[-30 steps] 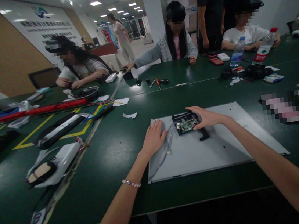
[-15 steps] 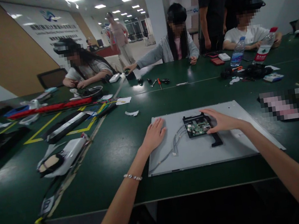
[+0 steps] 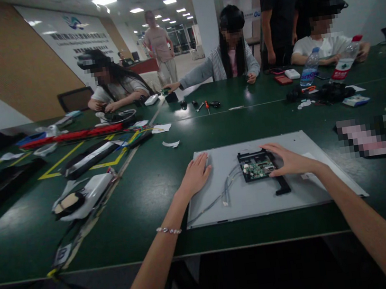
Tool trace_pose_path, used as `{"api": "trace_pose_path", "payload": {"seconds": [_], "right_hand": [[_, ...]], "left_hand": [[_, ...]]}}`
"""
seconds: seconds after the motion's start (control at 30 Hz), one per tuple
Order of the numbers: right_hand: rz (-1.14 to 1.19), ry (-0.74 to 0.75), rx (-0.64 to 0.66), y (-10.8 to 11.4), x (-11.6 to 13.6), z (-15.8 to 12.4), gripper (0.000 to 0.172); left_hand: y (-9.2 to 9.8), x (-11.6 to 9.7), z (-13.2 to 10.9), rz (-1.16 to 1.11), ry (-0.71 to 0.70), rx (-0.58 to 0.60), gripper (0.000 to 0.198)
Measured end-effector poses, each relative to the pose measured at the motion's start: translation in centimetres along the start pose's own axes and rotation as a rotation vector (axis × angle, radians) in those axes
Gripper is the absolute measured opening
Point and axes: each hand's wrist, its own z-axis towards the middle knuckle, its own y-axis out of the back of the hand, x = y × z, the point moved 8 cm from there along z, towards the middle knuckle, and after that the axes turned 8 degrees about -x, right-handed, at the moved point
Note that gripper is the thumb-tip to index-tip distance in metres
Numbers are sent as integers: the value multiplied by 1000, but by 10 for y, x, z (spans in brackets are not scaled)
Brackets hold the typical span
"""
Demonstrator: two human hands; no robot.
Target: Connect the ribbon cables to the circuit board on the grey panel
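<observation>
A flat grey metal panel (image 3: 293,192) lies on the green table in front of me. A small green circuit board in a black frame (image 3: 258,166) sits on its middle, with thin grey cables (image 3: 228,190) trailing left. My left hand (image 3: 196,175) rests flat on the panel's left edge, fingers stretched out. My right hand (image 3: 286,160) curls round the right side of the board frame, thumb and fingers touching it. A black bracket (image 3: 282,185) pokes out from under that hand.
Screwdrivers and small tools (image 3: 205,105) lie across the table, two water bottles (image 3: 308,73) at the far right. A white device (image 3: 78,199) and black-and-white bars (image 3: 89,158) lie to my left. Several people sit or stand on the far side.
My right hand and the board have drifted slightly right on the panel as my view shifted. The left hand stays flat on the panel's edge.
</observation>
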Motion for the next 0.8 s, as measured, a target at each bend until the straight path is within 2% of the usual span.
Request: {"api": "trace_pose_path", "payload": {"seconds": [0.07,0.17,0.23,0.3,0.37,0.43,0.53,0.8], "right_hand": [[4,-1,-2,0,0,0,91],[12,-12,0,-1,-1,0,91],[18,-20,-4,-2,-1,0,91],[22,-25,-11,-3,-1,0,91],[21,-26,-22,-4,-1,0,92],[19,-21,-32,-6,-3,0,93],[25,1,-30,-9,-5,0,94],[6,2,-45,-11,-4,1,97]], "left_hand": [[10,-10,3,-26,-8,-36,54],[25,-38,13,-196,-40,-50,61],[26,-65,21,-371,-85,36,74],[21,-91,28,-515,-156,163,91],[13,-109,32,-611,-205,253,103],[3,-115,33,-677,-211,296,110],[-7,-113,31,-747,-203,297,112],[-4,-109,24,-761,-261,244,108]]}}
